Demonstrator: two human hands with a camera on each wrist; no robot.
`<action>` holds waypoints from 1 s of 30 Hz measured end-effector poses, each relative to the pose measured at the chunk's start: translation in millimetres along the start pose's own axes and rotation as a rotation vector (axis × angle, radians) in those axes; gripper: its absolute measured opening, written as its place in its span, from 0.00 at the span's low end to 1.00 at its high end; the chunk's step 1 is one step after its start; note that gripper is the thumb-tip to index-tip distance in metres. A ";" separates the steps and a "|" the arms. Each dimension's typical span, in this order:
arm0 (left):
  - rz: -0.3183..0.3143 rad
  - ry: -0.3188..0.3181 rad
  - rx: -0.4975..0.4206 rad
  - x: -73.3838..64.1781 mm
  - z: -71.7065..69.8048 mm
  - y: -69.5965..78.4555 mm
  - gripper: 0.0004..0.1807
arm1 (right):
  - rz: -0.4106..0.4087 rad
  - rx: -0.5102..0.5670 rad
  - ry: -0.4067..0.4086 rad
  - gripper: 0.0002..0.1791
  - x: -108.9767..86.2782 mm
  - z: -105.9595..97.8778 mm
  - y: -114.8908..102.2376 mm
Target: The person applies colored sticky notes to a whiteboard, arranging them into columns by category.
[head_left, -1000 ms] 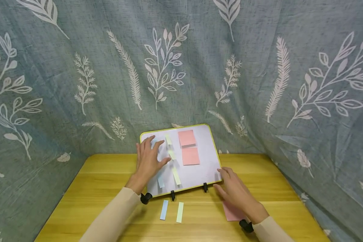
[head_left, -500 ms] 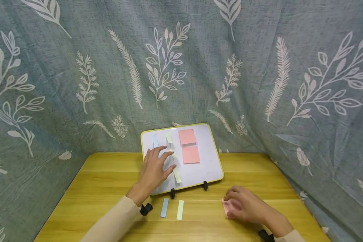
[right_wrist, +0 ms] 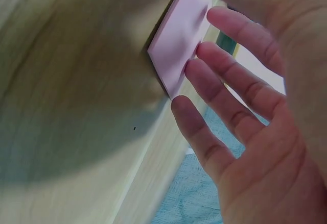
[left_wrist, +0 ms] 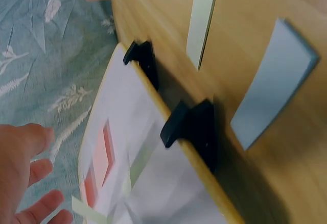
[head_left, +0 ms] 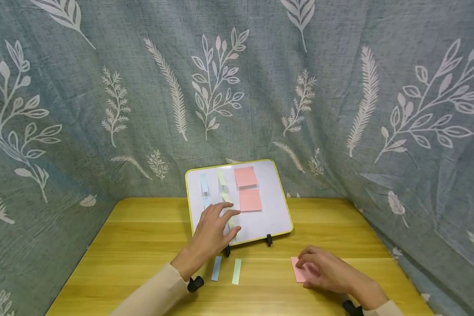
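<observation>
My right hand (head_left: pixel 328 270) is over a pink sticky note pad (head_left: pixel 300 274) lying on the table, its thumb at the near edge and fingertips at the far side; the right wrist view shows fingertips along the pad's edge (right_wrist: pixel 176 40). My left hand (head_left: pixel 211 228), fingers spread and holding nothing, hovers before the lower left of a small yellow-edged whiteboard (head_left: pixel 274 197). On the board are two pink sticky notes, an upper one (head_left: pixel 245 176) and a lower one (head_left: pixel 250 200), plus pale green strips (head_left: pixel 221 177) and blue strips (head_left: pixel 204 183), some hidden behind this hand.
Black feet (head_left: pixel 269 240) support the board, which leans back near the patterned curtain (head_left: pixel 237 87). In front of it a blue strip pad (head_left: pixel 216 268) and a pale green strip pad (head_left: pixel 236 271) lie on the wooden table (head_left: pixel 260 298).
My right hand has moved from the board's lower right corner down onto the pink pad. My left hand has shifted down and right across the board, uncovering blue strips at its upper left.
</observation>
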State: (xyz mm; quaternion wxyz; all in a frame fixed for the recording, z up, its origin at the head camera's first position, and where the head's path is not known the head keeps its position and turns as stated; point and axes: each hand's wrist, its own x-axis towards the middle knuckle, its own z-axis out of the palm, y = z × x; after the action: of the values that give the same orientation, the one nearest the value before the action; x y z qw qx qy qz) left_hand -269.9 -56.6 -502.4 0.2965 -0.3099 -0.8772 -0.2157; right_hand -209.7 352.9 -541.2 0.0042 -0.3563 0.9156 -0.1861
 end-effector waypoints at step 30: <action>0.201 -0.362 -0.039 -1.2 41.4 83.1 0.16 | 0.120 0.030 0.052 0.04 7.8 0.4 -3.3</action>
State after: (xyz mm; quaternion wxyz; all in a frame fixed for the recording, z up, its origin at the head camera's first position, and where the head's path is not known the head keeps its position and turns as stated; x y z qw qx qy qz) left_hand -229.4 25.6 -517.3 0.1478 -0.4353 -0.8765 -0.1429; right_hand -213.4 345.4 -539.4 -0.0031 -0.2957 0.9323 -0.2083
